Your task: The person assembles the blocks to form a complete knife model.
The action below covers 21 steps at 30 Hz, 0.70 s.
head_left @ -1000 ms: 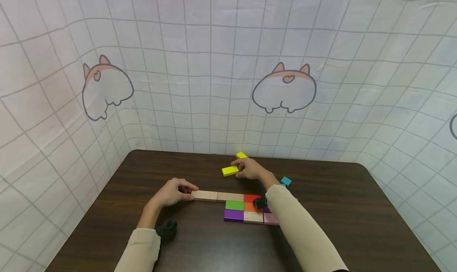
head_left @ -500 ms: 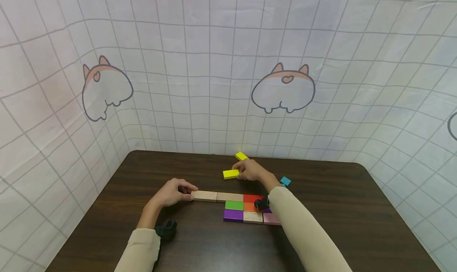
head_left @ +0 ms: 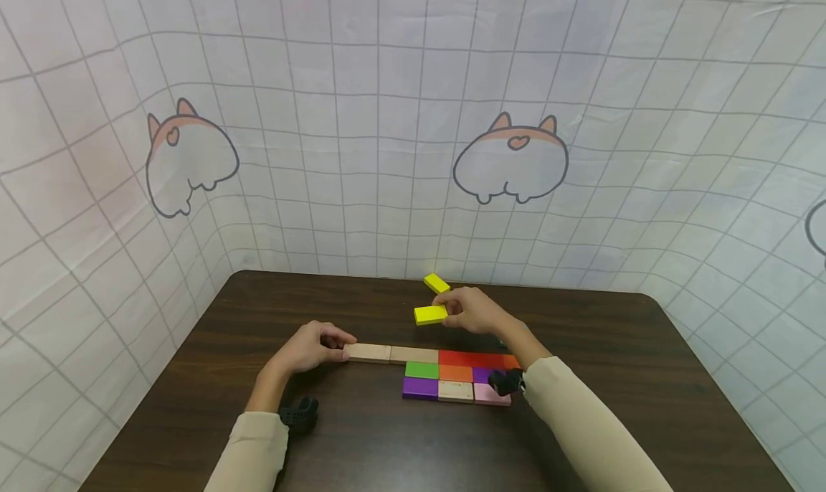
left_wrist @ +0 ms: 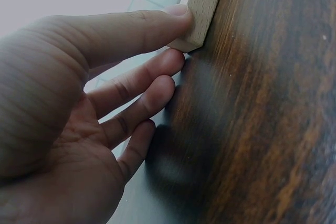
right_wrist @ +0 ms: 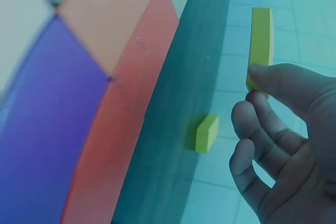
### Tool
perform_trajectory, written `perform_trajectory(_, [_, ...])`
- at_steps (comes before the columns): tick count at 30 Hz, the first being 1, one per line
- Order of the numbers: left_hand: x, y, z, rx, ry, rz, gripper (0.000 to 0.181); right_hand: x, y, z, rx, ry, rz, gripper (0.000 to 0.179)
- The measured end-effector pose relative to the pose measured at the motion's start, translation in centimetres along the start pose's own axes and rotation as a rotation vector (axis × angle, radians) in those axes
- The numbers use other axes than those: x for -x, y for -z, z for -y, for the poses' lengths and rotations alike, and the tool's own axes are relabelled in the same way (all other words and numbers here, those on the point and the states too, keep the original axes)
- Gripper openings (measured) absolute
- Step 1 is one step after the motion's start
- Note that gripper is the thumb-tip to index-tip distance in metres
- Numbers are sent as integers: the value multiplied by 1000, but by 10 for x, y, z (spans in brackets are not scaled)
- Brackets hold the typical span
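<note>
My right hand pinches a yellow block by its right end. In the right wrist view this yellow block stands up from between thumb and fingers, off the table. My left hand holds the left end of a plain wooden block lying on the table. The left wrist view shows the thumb on this wooden block, the other fingers loosely bent below. A second plain block continues the row up to the red blocks.
Another yellow block lies at the table's back edge. Flat rows hold a green block, an orange block, a purple block and a pink block. A gridded cloth rises behind the table.
My right hand has moved to the right with the yellow block, and its forearm uncovers more of the red row. My left hand stays on the wooden block.
</note>
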State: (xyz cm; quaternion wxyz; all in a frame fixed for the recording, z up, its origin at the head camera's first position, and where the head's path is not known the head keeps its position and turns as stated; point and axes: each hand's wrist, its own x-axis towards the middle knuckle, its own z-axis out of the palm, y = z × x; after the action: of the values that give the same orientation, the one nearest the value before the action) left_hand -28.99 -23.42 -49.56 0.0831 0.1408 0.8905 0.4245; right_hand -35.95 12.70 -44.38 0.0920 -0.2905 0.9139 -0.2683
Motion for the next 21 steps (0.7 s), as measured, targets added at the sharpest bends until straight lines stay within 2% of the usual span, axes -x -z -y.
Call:
perform_trajectory(11, [0, 1, 0, -23, -7, 2, 24, 58, 3, -1, -19, 66, -33, 33])
perform_trajectory(21, [-2, 0, 2, -19, 5, 1, 22, 103, -13, 2, -9, 117, -46, 28])
